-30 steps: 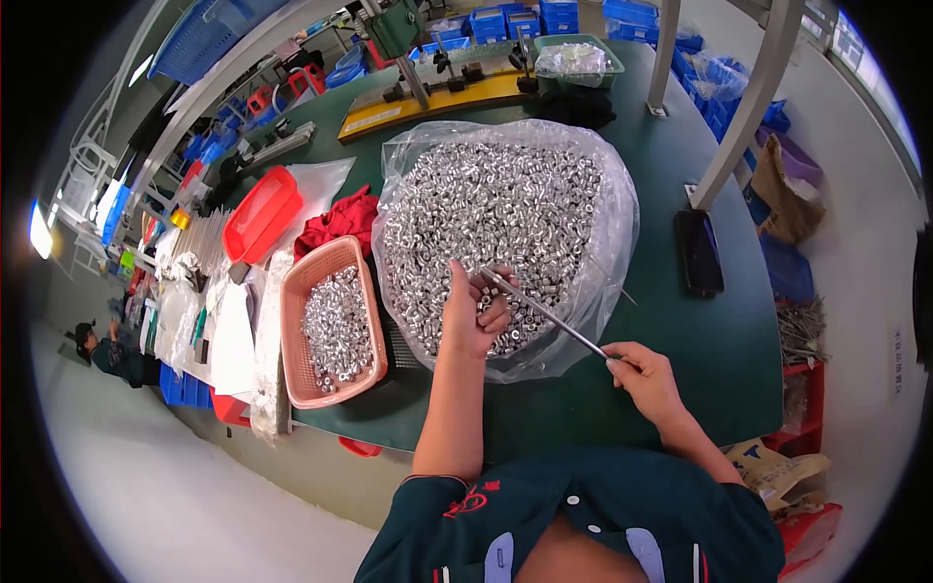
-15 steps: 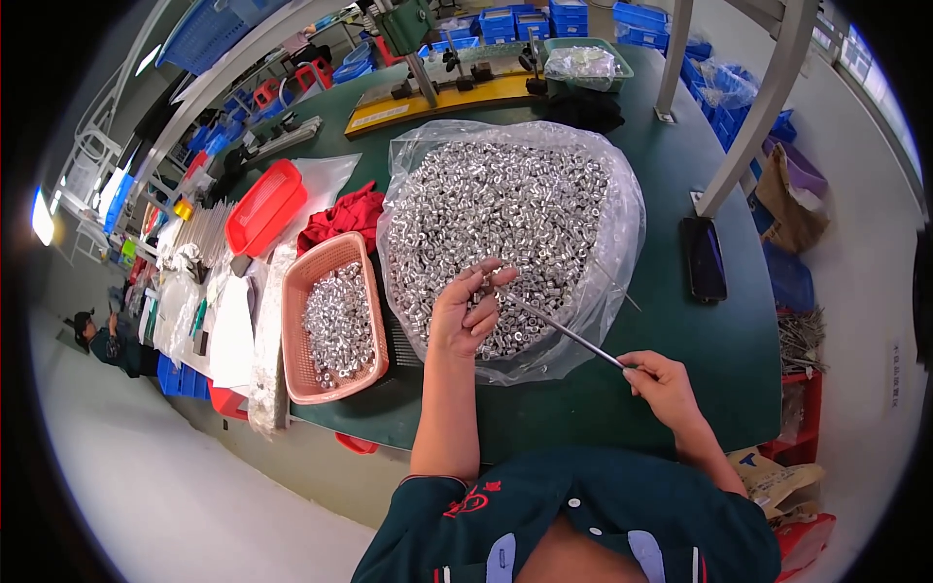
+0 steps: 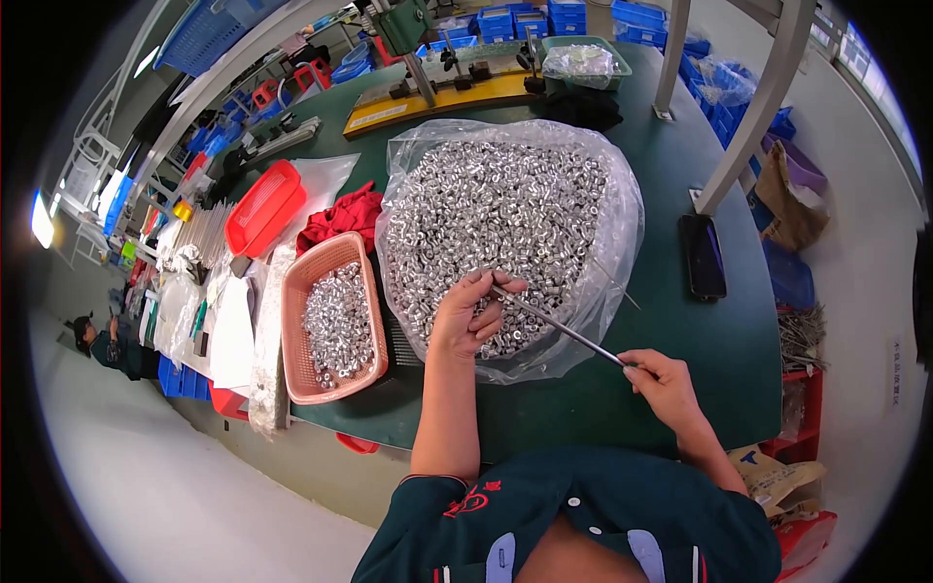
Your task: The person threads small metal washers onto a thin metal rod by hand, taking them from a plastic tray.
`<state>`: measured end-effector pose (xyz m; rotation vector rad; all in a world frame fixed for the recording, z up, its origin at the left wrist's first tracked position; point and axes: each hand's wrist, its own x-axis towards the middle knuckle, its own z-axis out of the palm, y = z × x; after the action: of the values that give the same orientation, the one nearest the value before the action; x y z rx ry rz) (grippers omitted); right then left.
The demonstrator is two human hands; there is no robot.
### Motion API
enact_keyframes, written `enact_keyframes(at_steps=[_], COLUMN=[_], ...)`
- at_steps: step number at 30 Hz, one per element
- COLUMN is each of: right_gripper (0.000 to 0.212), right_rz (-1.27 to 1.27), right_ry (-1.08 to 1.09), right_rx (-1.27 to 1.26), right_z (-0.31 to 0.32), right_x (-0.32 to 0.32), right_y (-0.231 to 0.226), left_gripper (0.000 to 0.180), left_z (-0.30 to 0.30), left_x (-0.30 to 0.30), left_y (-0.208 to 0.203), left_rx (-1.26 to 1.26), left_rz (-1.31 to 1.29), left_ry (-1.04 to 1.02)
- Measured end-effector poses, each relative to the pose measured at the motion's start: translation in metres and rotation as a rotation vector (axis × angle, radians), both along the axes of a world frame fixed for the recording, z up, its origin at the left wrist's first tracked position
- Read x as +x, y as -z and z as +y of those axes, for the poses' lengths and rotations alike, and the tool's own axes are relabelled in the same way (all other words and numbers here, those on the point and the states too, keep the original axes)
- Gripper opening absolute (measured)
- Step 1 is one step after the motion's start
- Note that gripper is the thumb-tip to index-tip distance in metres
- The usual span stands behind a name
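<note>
A thin metal rod (image 3: 569, 332) slants over a heap of small silvery metal bushings (image 3: 496, 209) in a clear plastic bag (image 3: 622, 228). My right hand (image 3: 664, 387) is closed on the rod's near end, to the right below the bag. At the rod's far end is my left hand (image 3: 468, 316), above the heap's near edge. Its thumb and forefinger close at the rod's tip and the other fingers curl in. Whatever small piece they hold there is too small to make out.
A pink basket (image 3: 290, 335) of similar bushings stands left of the bag, beside a red cloth (image 3: 340, 216) and a red tray (image 3: 264, 209). A phone (image 3: 702, 257) lies to the right, near a metal post (image 3: 763, 117). A yellow-based fixture (image 3: 437, 102) stands behind. Far left, another person (image 3: 112, 348) is visible.
My left hand's fingers have closed in at the rod's tip; before, they were spread more loosely just beside it. My right hand stays on the rod, almost unmoved.
</note>
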<state>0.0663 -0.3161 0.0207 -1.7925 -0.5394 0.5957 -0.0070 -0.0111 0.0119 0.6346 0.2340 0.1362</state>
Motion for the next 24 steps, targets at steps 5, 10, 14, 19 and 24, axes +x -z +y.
enact_keyframes(at_steps=[5, 10, 14, 19, 24], right_gripper=[0.018, 0.018, 0.019, 0.018, 0.018], right_rz=[-0.442, -0.125, 0.079, 0.121, 0.132], right_ry=[0.024, 0.053, 0.057, 0.045, 0.038], right_rx=[-0.031, 0.060, 0.078, 0.077, 0.054], right_z=[0.006, 0.010, 0.013, 0.012, 0.006], right_x=[-0.002, -0.002, -0.003, -0.001, -0.001], right_y=[-0.012, 0.006, 0.013, 0.013, 0.010], left_gripper=[0.019, 0.028, 0.040, 0.045, 0.040], left_z=[-0.010, -0.014, -0.016, -0.008, -0.006], left_x=[0.003, 0.006, 0.007, 0.006, 0.005], left_y=[-0.006, -0.002, -0.008, -0.003, -0.001], left_rx=[0.274, 0.054, -0.083, -0.154, -0.084], left_rz=[0.137, 0.007, 0.065, 0.055, 0.057], left_ry=[-0.045, 0.045, -0.068, -0.112, -0.089])
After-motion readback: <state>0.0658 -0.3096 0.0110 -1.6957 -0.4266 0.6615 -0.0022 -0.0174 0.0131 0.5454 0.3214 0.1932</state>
